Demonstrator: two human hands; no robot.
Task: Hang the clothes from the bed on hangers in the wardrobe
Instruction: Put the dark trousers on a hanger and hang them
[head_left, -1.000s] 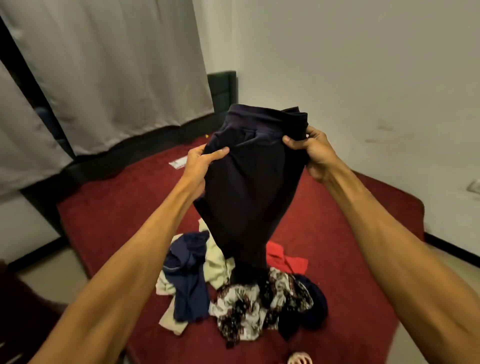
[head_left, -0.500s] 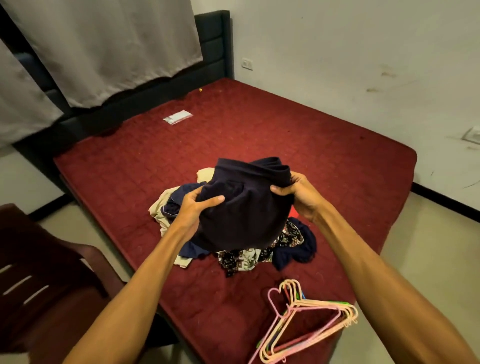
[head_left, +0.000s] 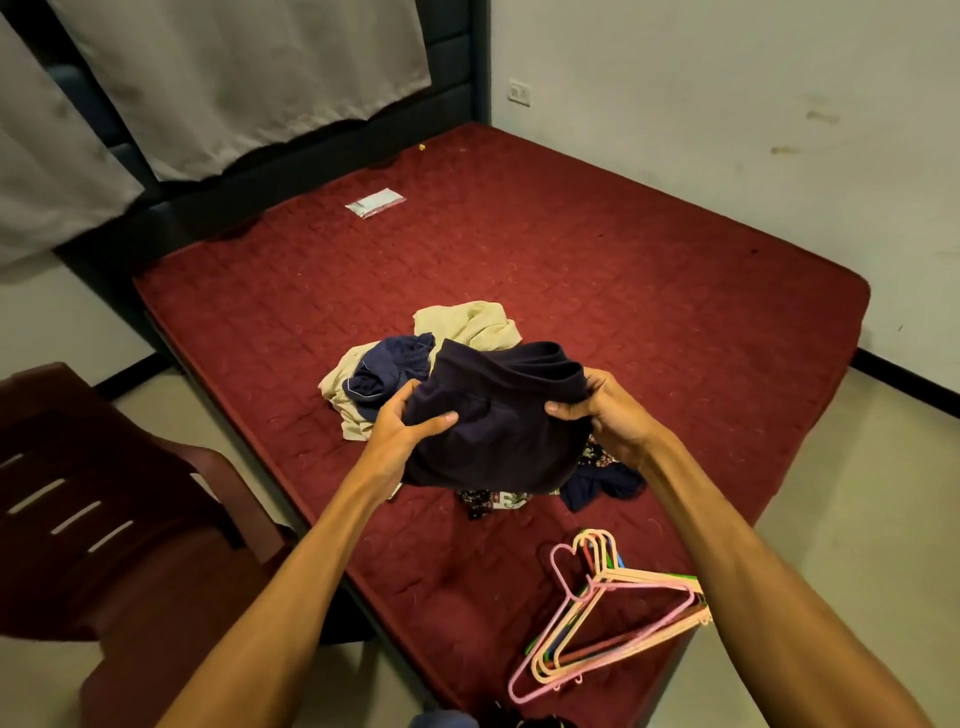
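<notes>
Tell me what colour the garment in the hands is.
The garment is plain dark navy; head view shows it.

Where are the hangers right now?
Head view: the hangers lie stacked on the red mattress at its near right corner, nearer the camera than the clothes pile.

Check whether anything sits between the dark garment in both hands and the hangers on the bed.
Nothing visible blocks it: beyond the patterned cloth lying under the dark garment, bare mattress runs to the hangers.
</notes>
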